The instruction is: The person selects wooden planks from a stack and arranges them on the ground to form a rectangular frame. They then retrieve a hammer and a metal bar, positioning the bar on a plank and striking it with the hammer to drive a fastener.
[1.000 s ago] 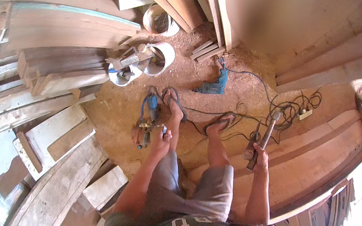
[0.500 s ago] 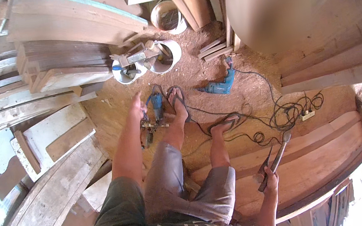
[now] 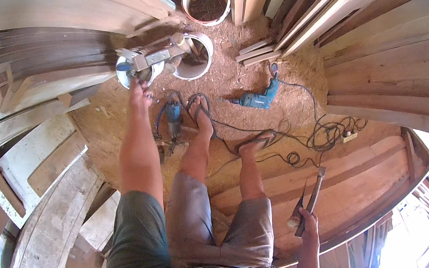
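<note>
My left hand (image 3: 139, 94) reaches to the near rim of a white bucket (image 3: 124, 81) that holds several tools. Its fingertips are small and partly lost among the tools, so I cannot tell whether they grip anything. A blue-handled tool (image 3: 124, 66) leans in that bucket near my fingers. Low on the right, my right hand (image 3: 309, 223) is closed round a long chisel-like tool (image 3: 314, 194) with a rounded pale butt and a flat far tip. A dark, pointed flat blade (image 3: 300, 203) is clasped alongside it.
A second white bucket (image 3: 203, 70) with tools adjoins the first; another bucket (image 3: 207, 2) stands behind. A blue drill (image 3: 260, 98) and a blue power tool (image 3: 173, 115) lie on the sawdust floor. Black cords (image 3: 327, 137) coil by a power strip (image 3: 350, 136). Planks (image 3: 51, 53) are stacked left.
My left hand has moved forward and slightly left, from above the blue power tool to the tool bucket. My right hand keeps its hold on the chisel-like tool. The view has shifted.
</note>
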